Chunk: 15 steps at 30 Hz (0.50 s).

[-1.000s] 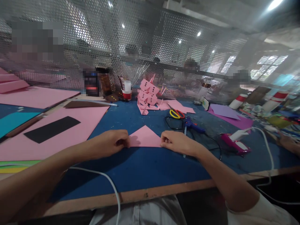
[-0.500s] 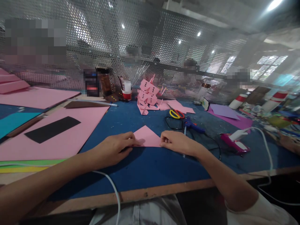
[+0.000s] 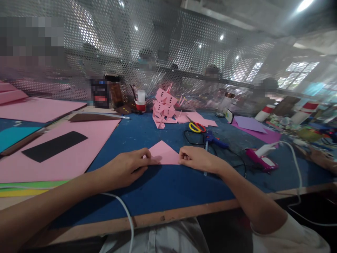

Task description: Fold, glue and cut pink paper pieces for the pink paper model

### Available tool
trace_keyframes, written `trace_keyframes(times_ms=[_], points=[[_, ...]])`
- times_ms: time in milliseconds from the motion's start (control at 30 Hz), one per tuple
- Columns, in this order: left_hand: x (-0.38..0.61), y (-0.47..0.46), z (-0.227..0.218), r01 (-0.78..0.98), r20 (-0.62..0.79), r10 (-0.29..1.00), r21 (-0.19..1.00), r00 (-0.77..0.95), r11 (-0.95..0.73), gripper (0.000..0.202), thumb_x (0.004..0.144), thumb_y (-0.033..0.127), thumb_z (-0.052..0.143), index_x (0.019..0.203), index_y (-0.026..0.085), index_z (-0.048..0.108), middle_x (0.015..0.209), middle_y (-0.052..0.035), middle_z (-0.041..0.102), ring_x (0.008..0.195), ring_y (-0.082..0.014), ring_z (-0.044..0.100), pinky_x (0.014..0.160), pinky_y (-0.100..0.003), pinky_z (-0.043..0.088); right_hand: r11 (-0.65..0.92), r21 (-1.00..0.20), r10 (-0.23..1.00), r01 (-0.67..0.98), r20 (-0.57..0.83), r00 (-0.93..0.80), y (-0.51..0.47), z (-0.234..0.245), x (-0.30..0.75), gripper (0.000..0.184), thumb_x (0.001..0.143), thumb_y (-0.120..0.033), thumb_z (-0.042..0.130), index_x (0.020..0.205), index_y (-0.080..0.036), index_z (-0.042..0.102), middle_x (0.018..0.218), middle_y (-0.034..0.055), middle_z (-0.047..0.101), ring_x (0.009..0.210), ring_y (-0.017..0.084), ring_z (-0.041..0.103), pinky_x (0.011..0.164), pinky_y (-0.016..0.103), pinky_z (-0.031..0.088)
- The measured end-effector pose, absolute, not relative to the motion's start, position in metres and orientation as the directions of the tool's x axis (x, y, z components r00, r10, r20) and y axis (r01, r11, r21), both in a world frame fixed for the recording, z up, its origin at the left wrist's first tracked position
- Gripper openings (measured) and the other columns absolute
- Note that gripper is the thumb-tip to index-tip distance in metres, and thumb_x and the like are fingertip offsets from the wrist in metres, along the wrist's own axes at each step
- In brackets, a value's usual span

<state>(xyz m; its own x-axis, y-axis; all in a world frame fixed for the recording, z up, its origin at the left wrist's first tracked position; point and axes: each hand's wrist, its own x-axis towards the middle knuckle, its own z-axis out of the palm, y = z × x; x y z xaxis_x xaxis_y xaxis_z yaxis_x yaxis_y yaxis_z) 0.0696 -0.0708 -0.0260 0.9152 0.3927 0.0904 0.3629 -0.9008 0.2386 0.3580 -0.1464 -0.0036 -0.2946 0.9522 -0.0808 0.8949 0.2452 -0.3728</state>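
A pink paper triangle [image 3: 164, 154] lies on the blue table mat, its fold toward me and its point facing away. My left hand [image 3: 131, 165] has its thumb and forefinger closed on the left corner, fingertips pressed along the folded edge. At the opposite corner, my right hand [image 3: 195, 160] is curled, its thumb and fingers pinching the paper. Both hands cover the corners they touch. Beyond them stands a pink folded-paper model [image 3: 164, 107] with black dots, next to loose pink paper pieces [image 3: 200, 118].
Scissors with yellow and red handles [image 3: 197, 127] and a blue glue gun [image 3: 216, 139] with its black cord lie behind my right hand. Pink sheets [image 3: 100, 140] with a black strip [image 3: 55, 146] spread at left. A white cable [image 3: 295, 168] trails at right near a magenta device [image 3: 262, 160].
The view has shifted slightly, moving the scene a little to the left. Both hands keep their places on the paper triangle, with the left fingertips slightly farther along the fold.
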Motion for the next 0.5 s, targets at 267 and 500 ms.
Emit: trace_keyframes(times_ms=[267,500], points=[[0.070,-0.071,-0.029,0.325,0.138,0.342,0.134,0.929,-0.936,0.049,0.097,0.015,0.039,0.139,0.038,0.050,0.117,-0.0044,0.058,0.093,-0.0162,0.063,0.079,-0.025,0.047,0.248,-0.391,0.950,0.886,-0.081,-0.302,-0.149,-0.005,0.366,0.006,0.088,-0.024,0.058,0.089,-0.020,0.062,0.088,0.0008,0.067,0.076,0.013,0.059,0.064,0.023,0.038],[0.071,-0.072,-0.036,0.320,0.148,0.321,0.033,0.935,-0.947,0.064,0.094,0.007,0.038,0.148,0.041,0.035,0.114,-0.0045,0.054,0.087,-0.0164,0.062,0.077,-0.028,0.051,0.250,-0.353,0.959,0.901,-0.040,-0.282,-0.151,-0.011,0.371,0.010,0.083,-0.015,0.057,0.089,-0.020,0.062,0.086,0.0000,0.067,0.074,0.013,0.060,0.062,0.022,0.037]])
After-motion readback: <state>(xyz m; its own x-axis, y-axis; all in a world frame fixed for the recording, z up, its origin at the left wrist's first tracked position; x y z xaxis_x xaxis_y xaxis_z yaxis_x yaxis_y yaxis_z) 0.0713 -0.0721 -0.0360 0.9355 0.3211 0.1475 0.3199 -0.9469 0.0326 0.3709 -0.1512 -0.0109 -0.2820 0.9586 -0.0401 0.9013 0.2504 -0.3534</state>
